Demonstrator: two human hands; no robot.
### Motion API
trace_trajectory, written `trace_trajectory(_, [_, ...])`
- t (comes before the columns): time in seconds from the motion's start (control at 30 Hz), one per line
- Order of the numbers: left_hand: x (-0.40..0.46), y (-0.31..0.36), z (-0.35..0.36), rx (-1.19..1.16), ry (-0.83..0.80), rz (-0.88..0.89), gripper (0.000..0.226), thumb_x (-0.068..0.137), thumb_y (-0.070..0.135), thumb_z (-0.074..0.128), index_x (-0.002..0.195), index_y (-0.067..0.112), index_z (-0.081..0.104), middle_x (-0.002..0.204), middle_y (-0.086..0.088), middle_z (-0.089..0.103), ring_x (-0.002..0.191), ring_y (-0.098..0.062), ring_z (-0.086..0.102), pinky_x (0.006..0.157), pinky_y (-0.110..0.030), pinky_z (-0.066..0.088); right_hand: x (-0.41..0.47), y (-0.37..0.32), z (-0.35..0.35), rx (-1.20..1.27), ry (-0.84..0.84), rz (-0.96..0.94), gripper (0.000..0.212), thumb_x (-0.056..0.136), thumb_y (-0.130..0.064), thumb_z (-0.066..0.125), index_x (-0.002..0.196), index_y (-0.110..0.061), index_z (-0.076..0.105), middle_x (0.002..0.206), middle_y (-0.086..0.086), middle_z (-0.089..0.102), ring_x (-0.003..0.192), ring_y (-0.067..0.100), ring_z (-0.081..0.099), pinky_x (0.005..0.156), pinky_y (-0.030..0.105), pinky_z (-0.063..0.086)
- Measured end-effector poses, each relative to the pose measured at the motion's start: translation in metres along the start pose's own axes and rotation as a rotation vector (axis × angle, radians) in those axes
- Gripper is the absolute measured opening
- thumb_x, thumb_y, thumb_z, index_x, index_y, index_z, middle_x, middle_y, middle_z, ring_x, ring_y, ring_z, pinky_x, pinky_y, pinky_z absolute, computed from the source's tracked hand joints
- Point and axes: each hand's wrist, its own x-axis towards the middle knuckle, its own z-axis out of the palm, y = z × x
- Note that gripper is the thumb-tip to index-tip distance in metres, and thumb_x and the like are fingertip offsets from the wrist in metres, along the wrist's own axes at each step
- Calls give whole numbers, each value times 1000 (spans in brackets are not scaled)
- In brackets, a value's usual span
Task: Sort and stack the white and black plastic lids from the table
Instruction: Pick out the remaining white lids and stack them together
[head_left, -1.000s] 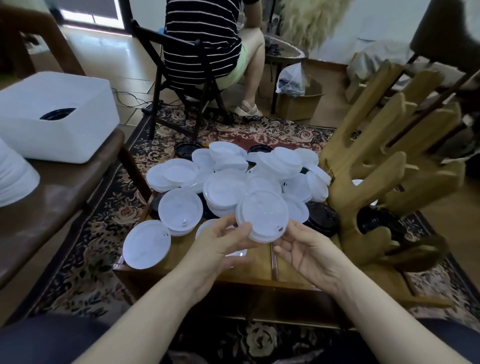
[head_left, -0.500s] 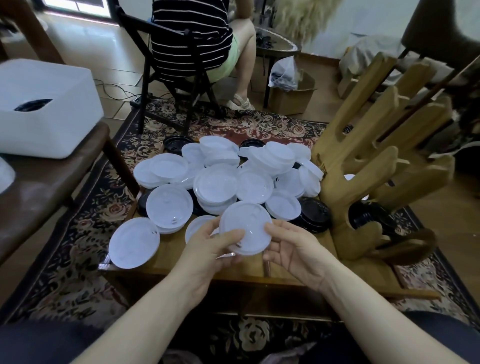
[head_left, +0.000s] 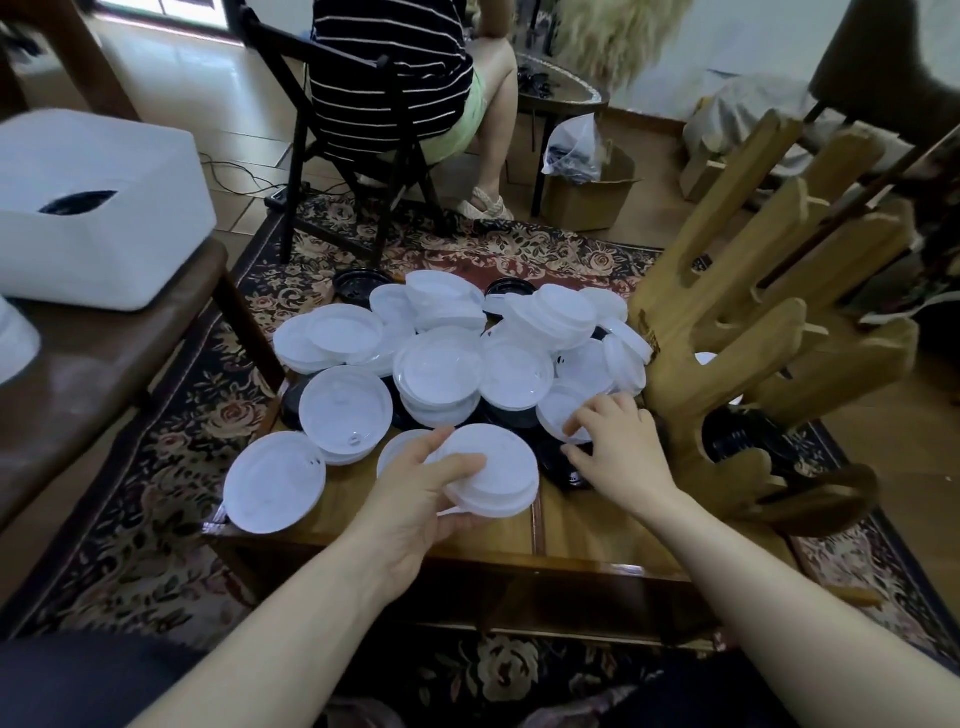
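Note:
A heap of white plastic lids (head_left: 441, 364) covers the low wooden table (head_left: 566, 525), with black lids (head_left: 563, 462) showing underneath and at the far edge. My left hand (head_left: 421, 493) grips a small stack of white lids (head_left: 493, 478) just above the table's near part, thumb across the top. To the right, my right hand (head_left: 618, 447) pinches the edge of another white lid (head_left: 558, 410) that lies on the black ones. A single white lid (head_left: 275, 488) overhangs the table's left corner.
A wooden hand-shaped rack (head_left: 737, 364) stands at the table's right end, with black lids (head_left: 737, 436) behind it. A white box (head_left: 93, 208) sits on a brown bench at left. A person sits on a black chair (head_left: 363, 135) beyond the table.
My right hand let go of the stack and moved right to a white lid on the black ones. My left hand keeps the stack, now lower.

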Motion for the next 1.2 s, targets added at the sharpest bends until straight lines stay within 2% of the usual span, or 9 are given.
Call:
trace_trajectory(0.17, [3,4,0,27,-65,34,64,84,2,72,143,14,51,130,-13,64,99,-26,68,69,-34,59,-8,5,-22,254,74,88,5,94,-26,60,92,-24,65,100,-8,63,108,20,51,85,37,34])
trace_trajectory(0.3, [2,6,1,27,-39,63,63,80,1,74,139,10,52,128,-15,63,95,-26,68,62,-30,57,-17,9,-57,754,77,303,10,94,-19,61,85,-21,62,84,-7,64,81,15,58,75,32,46])
trace_trajectory(0.4, [-2,7,4,50,-33,88,38,86,8,70,123,6,65,102,-7,72,74,-15,64,55,-22,52,-26,9,-74,1202,60,481,6,97,-16,60,92,-15,64,87,4,66,80,19,60,79,31,51])
trace_trajectory(0.5, [-3,6,5,69,5,98,25,90,16,68,114,9,71,85,1,73,71,-12,60,59,-23,48,-32,2,-79,1568,-87,563,12,100,-16,53,101,-10,63,92,7,69,79,19,66,72,32,55])
trace_trajectory(0.67, [-2,4,8,-36,96,116,27,93,16,65,119,7,66,109,-7,73,97,-24,68,82,-34,58,-34,-9,-78,1944,-252,557,25,99,-15,50,120,-8,60,94,4,72,77,16,72,64,27,61])
trace_trajectory(0.8, [-2,6,9,-133,109,112,31,94,17,65,122,4,62,112,-12,74,105,-29,70,91,-43,57,-34,-17,-78,2023,-312,468,35,96,-8,49,129,-1,57,104,9,73,87,19,73,69,31,61])
trace_trajectory(0.97, [-3,8,13,-136,46,135,33,93,21,64,122,4,62,103,-7,77,87,-20,74,89,-40,58,-38,-31,-74,1834,-430,338,62,78,-1,62,138,-10,48,121,23,66,101,34,68,79,42,61])
trace_trajectory(1.1, [-3,11,11,-158,32,129,30,92,20,65,118,6,63,94,-4,77,82,-18,74,84,-38,59,-38,-36,-80,1830,-503,281,58,84,-7,60,141,-14,47,126,17,66,108,35,65,81,43,61])
trace_trajectory(1.2, [-4,12,12,-139,-1,122,28,92,20,64,117,6,64,93,-4,77,81,-18,74,78,-34,60,-39,-43,-78,1714,-383,288,57,81,-11,67,136,-12,51,113,14,72,96,29,71,79,41,61])
